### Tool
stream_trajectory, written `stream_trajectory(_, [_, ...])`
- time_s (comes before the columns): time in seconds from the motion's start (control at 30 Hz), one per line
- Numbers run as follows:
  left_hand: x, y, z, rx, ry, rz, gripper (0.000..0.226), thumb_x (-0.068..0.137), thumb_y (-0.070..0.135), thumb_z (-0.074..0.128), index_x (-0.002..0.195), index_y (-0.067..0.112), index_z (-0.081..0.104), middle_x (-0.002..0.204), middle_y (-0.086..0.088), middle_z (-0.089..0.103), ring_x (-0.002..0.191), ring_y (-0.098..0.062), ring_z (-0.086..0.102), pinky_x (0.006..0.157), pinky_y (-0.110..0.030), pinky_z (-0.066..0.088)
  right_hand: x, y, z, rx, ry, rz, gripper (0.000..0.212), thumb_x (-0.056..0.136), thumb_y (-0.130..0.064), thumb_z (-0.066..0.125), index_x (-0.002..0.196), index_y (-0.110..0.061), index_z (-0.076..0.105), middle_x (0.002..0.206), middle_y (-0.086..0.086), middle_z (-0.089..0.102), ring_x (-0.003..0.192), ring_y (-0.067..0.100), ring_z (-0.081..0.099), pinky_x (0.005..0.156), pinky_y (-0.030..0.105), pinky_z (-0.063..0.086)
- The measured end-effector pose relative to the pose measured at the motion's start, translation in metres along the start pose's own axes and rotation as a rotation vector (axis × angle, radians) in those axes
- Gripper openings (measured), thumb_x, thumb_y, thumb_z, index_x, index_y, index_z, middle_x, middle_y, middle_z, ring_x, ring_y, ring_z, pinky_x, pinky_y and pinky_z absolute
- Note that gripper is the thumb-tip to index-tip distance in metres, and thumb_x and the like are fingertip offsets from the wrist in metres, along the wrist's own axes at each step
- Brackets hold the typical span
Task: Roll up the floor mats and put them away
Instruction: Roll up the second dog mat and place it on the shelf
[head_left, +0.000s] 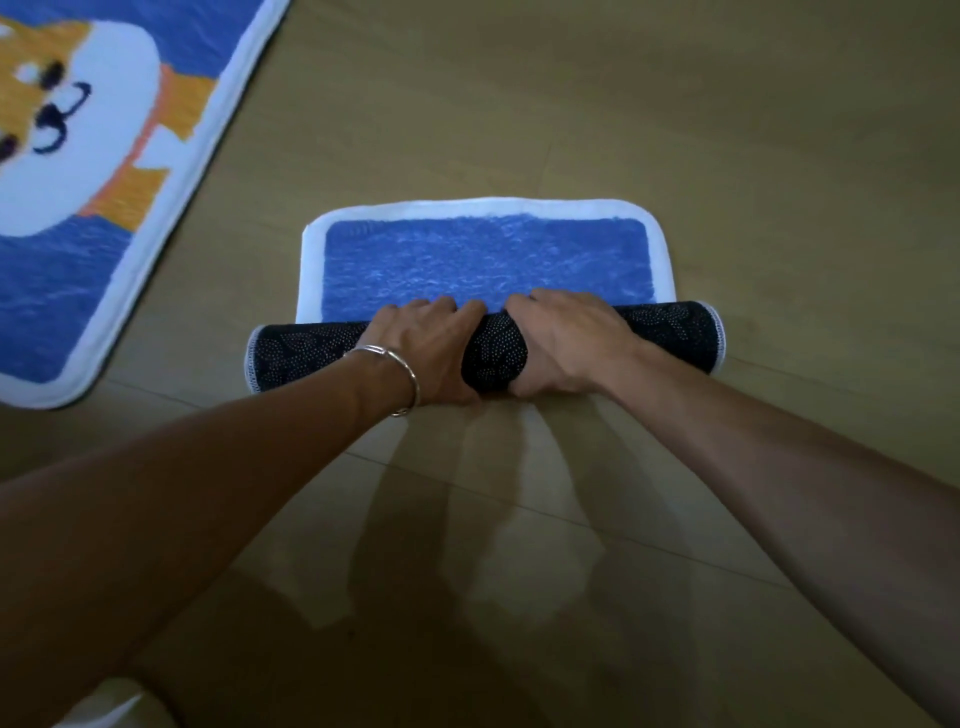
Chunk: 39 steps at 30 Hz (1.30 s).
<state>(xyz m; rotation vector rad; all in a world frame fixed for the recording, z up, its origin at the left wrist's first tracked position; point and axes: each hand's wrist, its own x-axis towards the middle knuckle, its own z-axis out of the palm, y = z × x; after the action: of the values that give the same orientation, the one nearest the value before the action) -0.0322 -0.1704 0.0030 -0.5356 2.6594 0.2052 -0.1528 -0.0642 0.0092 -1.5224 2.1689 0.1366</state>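
Observation:
A blue floor mat with a white border (483, 260) lies on the wooden floor, partly rolled. Its rolled part (670, 332) shows a black dotted backing and lies across the near side of the flat blue part. My left hand (431, 348) and my right hand (566, 348) sit side by side on the middle of the roll, fingers curled over its top and thumbs on the near side. A silver bangle is on my left wrist. A second, larger mat (93, 171) with a cartoon dog picture lies flat at the upper left.
Bare wooden floor (675, 104) surrounds the mats, with open floor beyond the rolled mat and to its right. A pale object (98, 706) shows at the bottom left edge, unclear what it is.

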Motion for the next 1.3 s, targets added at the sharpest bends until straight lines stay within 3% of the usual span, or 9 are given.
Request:
stream_trajectory(0.17, [0.014, -0.004, -0.011, -0.09, -0.071, 0.033, 0.063, 0.065, 0.053, 0.072, 0.116, 0.028, 0.047, 0.108, 0.0, 0.062, 0.1, -0.025, 0.059, 0.076, -0.034, 0.044, -0.008, 0.003, 0.015, -0.14, 0.054, 0.011, 0.107, 0.069, -0.044, 0.078, 0.149, -0.019, 0.012, 0.147, 0.01, 0.023, 0.136, 0.029, 0.023, 0.113, 0.05, 0.013])
stream_trajectory(0.3, [0.012, -0.008, -0.009, -0.083, -0.084, 0.053, 0.085, 0.061, 0.061, 0.074, 0.132, 0.033, 0.038, 0.121, -0.001, 0.056, 0.112, -0.024, 0.053, 0.09, -0.039, 0.043, -0.006, -0.001, 0.007, -0.119, 0.057, 0.027, 0.068, 0.073, -0.041, 0.07, 0.128, -0.018, 0.037, 0.121, 0.008, 0.05, 0.114, 0.029, 0.048, 0.093, 0.043, 0.034])
stream_trajectory(0.43, [0.005, -0.012, -0.009, 0.012, 0.019, 0.077, 0.141, 0.044, 0.075, 0.073, 0.148, 0.033, -0.012, 0.15, -0.006, 0.025, 0.136, -0.027, 0.028, 0.11, -0.056, 0.018, -0.001, 0.005, -0.01, -0.008, -0.058, 0.025, 0.06, 0.067, -0.044, 0.073, 0.113, -0.019, 0.045, 0.106, 0.002, 0.057, 0.1, 0.027, 0.056, 0.071, 0.034, 0.038])
stream_trajectory(0.57, [0.008, -0.007, -0.009, -0.025, -0.077, 0.069, 0.101, 0.062, 0.062, 0.074, 0.144, 0.041, 0.019, 0.127, -0.002, 0.05, 0.117, -0.028, 0.05, 0.094, -0.043, 0.042, -0.003, 0.008, -0.003, 0.016, -0.081, -0.002, 0.082, 0.062, -0.051, 0.077, 0.13, -0.022, 0.04, 0.12, 0.003, 0.048, 0.112, 0.026, 0.049, 0.088, 0.039, 0.041])
stream_trajectory(0.7, [0.014, -0.008, -0.015, -0.16, -0.161, 0.075, 0.075, 0.064, 0.05, 0.077, 0.13, 0.039, 0.043, 0.115, 0.005, 0.062, 0.108, -0.023, 0.057, 0.081, -0.03, 0.042, -0.007, 0.001, 0.006, -0.085, -0.007, 0.001, 0.105, 0.052, -0.06, 0.082, 0.136, -0.021, 0.034, 0.13, 0.006, 0.041, 0.12, 0.028, 0.044, 0.101, 0.045, 0.034])
stream_trajectory(0.87, [0.003, -0.008, -0.009, -0.095, -0.13, 0.082, 0.115, 0.051, 0.061, 0.081, 0.144, 0.034, 0.021, 0.131, 0.001, 0.043, 0.122, -0.023, 0.044, 0.094, -0.04, 0.041, -0.002, 0.002, -0.009, 0.002, -0.157, 0.012, 0.062, 0.06, -0.053, 0.076, 0.107, -0.024, 0.049, 0.097, -0.003, 0.058, 0.089, 0.022, 0.058, 0.062, 0.03, 0.041])
stream_trajectory(0.93, [-0.001, -0.004, -0.005, 0.017, -0.078, 0.094, 0.109, 0.053, 0.062, 0.079, 0.142, 0.031, 0.023, 0.126, -0.001, 0.044, 0.117, -0.026, 0.048, 0.089, -0.042, 0.044, -0.002, 0.004, -0.013, 0.072, -0.206, 0.025, 0.058, 0.057, -0.055, 0.077, 0.101, -0.028, 0.051, 0.09, -0.006, 0.059, 0.078, 0.018, 0.056, 0.053, 0.027, 0.037])
stream_trajectory(1.13, [0.011, -0.006, -0.012, -0.225, -0.251, 0.089, 0.07, 0.063, 0.046, 0.081, 0.122, 0.028, 0.047, 0.114, 0.002, 0.062, 0.102, -0.022, 0.059, 0.076, -0.023, 0.039, -0.014, 0.001, 0.003, -0.073, -0.033, -0.047, 0.111, 0.047, -0.064, 0.082, 0.138, -0.022, 0.033, 0.133, 0.0, 0.038, 0.123, 0.023, 0.04, 0.101, 0.039, 0.033])
stream_trajectory(1.3, [-0.004, -0.004, -0.006, -0.102, -0.135, 0.088, 0.116, 0.049, 0.061, 0.081, 0.144, 0.028, 0.023, 0.132, 0.0, 0.04, 0.122, -0.022, 0.043, 0.095, -0.038, 0.042, -0.008, -0.006, 0.0, -0.08, -0.109, -0.011, 0.077, 0.06, -0.054, 0.077, 0.122, -0.023, 0.043, 0.113, 0.002, 0.054, 0.104, 0.025, 0.055, 0.082, 0.037, 0.041])
